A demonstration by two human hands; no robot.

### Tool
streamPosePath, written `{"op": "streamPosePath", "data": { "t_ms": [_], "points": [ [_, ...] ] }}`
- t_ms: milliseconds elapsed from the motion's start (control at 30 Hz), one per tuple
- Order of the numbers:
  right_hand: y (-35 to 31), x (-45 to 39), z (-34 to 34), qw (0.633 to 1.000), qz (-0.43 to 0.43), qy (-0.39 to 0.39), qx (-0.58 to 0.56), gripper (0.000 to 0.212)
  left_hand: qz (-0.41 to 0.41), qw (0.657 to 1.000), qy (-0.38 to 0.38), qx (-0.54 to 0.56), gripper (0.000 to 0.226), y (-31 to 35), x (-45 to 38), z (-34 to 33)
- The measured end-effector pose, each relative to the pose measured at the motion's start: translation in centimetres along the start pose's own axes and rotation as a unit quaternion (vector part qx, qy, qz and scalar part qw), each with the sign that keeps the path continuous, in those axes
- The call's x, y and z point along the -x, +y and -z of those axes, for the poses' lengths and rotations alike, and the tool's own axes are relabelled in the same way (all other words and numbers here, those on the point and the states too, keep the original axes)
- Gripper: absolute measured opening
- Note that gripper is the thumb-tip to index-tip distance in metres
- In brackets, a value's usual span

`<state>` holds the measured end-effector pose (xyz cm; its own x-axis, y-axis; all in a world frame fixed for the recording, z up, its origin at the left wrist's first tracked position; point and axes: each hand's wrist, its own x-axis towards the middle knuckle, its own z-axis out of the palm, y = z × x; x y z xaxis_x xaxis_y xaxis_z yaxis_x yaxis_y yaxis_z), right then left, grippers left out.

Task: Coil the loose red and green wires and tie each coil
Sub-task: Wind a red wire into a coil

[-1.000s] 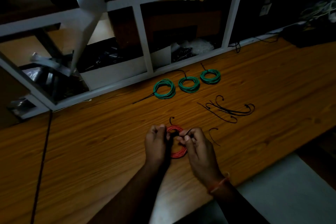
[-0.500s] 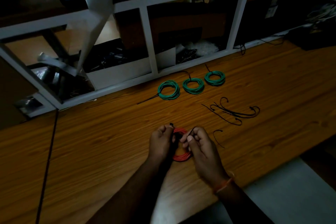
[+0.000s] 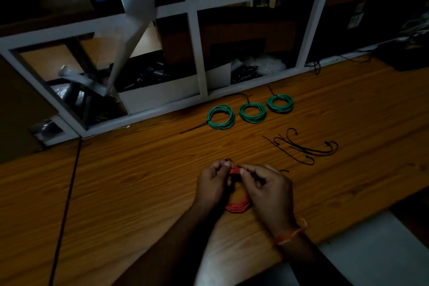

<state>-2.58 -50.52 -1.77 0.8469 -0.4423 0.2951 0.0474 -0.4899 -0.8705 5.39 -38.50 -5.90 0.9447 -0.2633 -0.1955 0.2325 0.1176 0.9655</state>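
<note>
The red wire coil [image 3: 238, 206] rests on the desk [image 3: 139, 181], both hands' grip, left hand [image 3: 212, 184] and right hand [image 3: 270, 193], pinched on its top edge.

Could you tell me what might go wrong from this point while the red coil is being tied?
Both hands, left hand and right hand, pinch the top of the red coil, so its lower loops hang unsupported and might spring loose if the grip slips. The black tie is hard to see in this dim light and could miss some strands. The spare ties lie tangled, so picking out one might drag the others.
</note>
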Motion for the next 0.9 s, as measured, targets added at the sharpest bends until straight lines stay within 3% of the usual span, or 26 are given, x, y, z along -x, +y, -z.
{"op": "streamPosePath", "data": {
  "t_ms": [133, 333, 633, 900],
  "points": [
    [0.2, -1.5, -0.2, 0.99, 0.09, 0.002, 0.108, 0.014, -0.012, 0.999, -0.019, -0.047, 0.035, 0.0, 0.0, 0.2],
    [0.8, -3.1, -0.2, 0.97, 0.145, -0.017, 0.193, 0.009, -0.014, 0.996, -0.029, -0.079, 0.037, -0.3, -0.1, 0.6],
    [0.5, -3.9, 0.1, 0.957, 0.15, -0.086, 0.233, 0.012, -0.028, 0.996, -0.029, -0.08, 0.035, -0.7, -0.2, 0.5],
    [0.5, -3.8, 0.1, 0.959, 0.141, -0.085, 0.229, 0.011, -0.038, 0.995, -0.046, -0.083, 0.039, -1.0, -0.3, 0.7]
  ]
}}
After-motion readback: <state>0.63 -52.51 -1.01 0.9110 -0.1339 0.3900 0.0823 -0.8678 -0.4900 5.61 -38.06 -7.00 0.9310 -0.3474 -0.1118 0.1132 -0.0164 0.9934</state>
